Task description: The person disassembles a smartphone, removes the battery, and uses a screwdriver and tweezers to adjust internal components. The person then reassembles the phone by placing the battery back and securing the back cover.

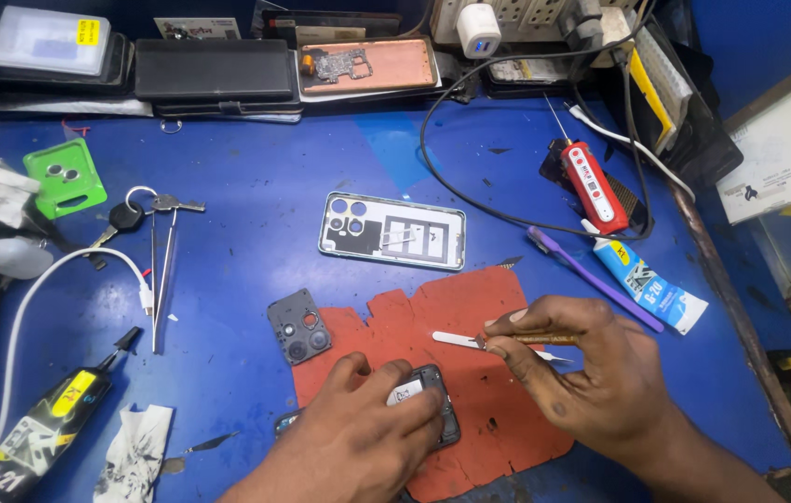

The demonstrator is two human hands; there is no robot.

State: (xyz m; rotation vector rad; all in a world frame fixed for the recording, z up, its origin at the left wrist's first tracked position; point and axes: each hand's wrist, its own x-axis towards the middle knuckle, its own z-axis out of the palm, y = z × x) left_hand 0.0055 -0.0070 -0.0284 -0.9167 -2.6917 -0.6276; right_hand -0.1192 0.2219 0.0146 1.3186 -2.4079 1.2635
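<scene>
Left hand [358, 433] presses phone [432, 410] (right hand [581, 373] pinches tweezers [470, 341]).

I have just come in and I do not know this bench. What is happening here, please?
A person works on an opened phone that lies on a red mat on a blue table. The left hand presses the phone down. The right hand pinches a thin tool just above the mat. A phone back cover, a dark camera frame, tweezers and glue tubes lie around.
</scene>
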